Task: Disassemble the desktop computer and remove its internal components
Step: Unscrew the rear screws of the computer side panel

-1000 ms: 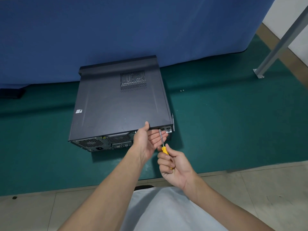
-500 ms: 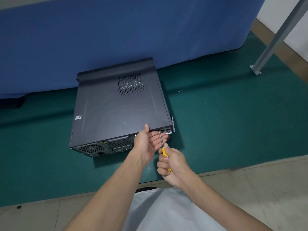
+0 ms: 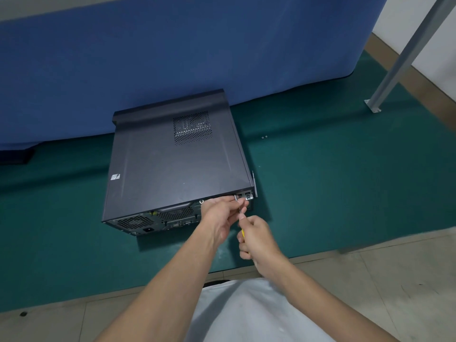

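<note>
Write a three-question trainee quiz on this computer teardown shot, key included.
1. True or false: the computer case has its upward-facing panel off.
2. The left hand steadies the screwdriver by its shaft at the case's rear. What grips the yellow handle? A. a clamp B. the right hand C. nothing
3. Fill in: two small loose screws lie on the green ____, right of the case.

Key: 1 false; 2 B; 3 mat.
</note>
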